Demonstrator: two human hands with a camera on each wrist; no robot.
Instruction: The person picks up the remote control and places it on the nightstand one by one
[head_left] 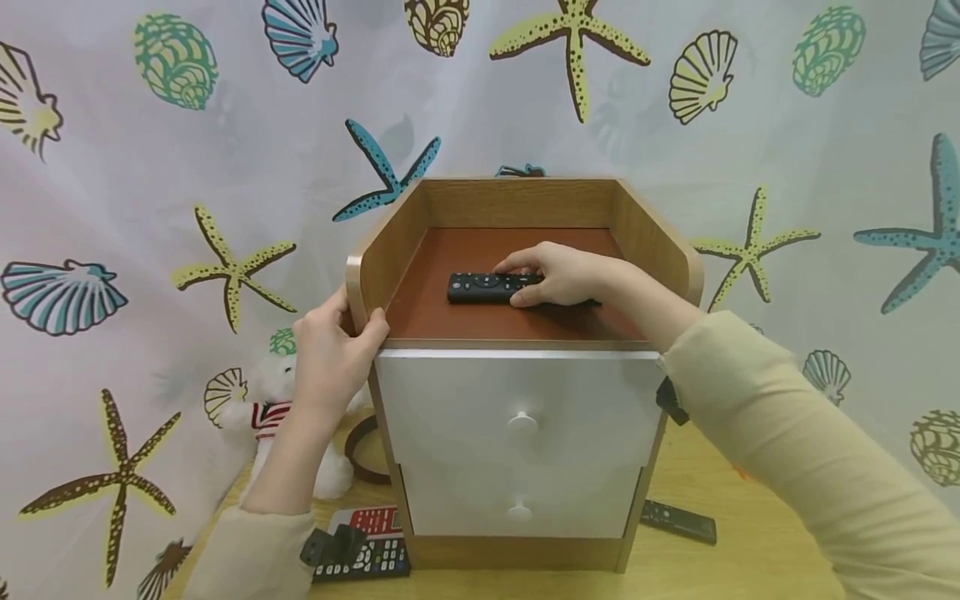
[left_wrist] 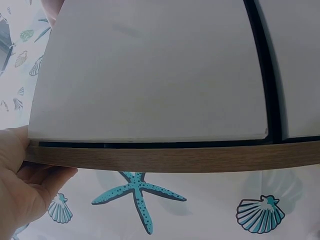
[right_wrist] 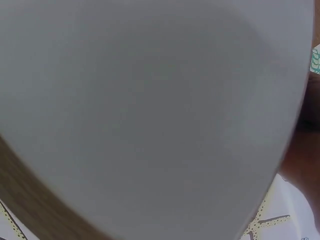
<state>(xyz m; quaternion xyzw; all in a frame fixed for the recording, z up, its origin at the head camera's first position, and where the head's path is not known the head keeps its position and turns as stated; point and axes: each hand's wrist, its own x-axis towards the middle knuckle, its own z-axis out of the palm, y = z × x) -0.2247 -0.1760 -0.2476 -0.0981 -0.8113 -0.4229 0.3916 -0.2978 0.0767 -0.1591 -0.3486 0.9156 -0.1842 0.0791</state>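
A pale curtain (head_left: pixel 637 146) printed with starfish and shells fills the background, and below it a yellowish wooden desk (head_left: pixel 757 571) carries everything. On the desk stands the cabinet (head_left: pixel 465 400), upright, with wood-coloured sides, a white front with two round white knobs, and a reddish-brown top walled on three sides by a raised wooden rim.

Cream sleeves (head_left: pixel 757 400) cover both forearms. The left hand (head_left: pixel 337 346) grips the front corner of the rim on the cabinet's left side, thumb on the inner face and the other fingers curled round the outside. The right hand (head_left: pixel 558 275) holds the black remote (head_left: pixel 474 292), its fingers partly closed, fingertips at the far edge and thumb at the near one. The right wrist view shows mostly a smooth white surface, with that hand dark at the edge.

Beside the cabinet's left side sits a white plush toy (head_left: pixel 273 417) in a red-and-white striped top.

The black remote lies flat across the cabinet's top, buttons up: a slim, dark bar with a round control ring and small pale-marked keys; its middle is hidden by the hand.

Smaller still in view, a second remote (head_left: pixel 375 571) with white keys lies at the cabinet's lower left, a third remote (head_left: pixel 678 522) at its lower right.
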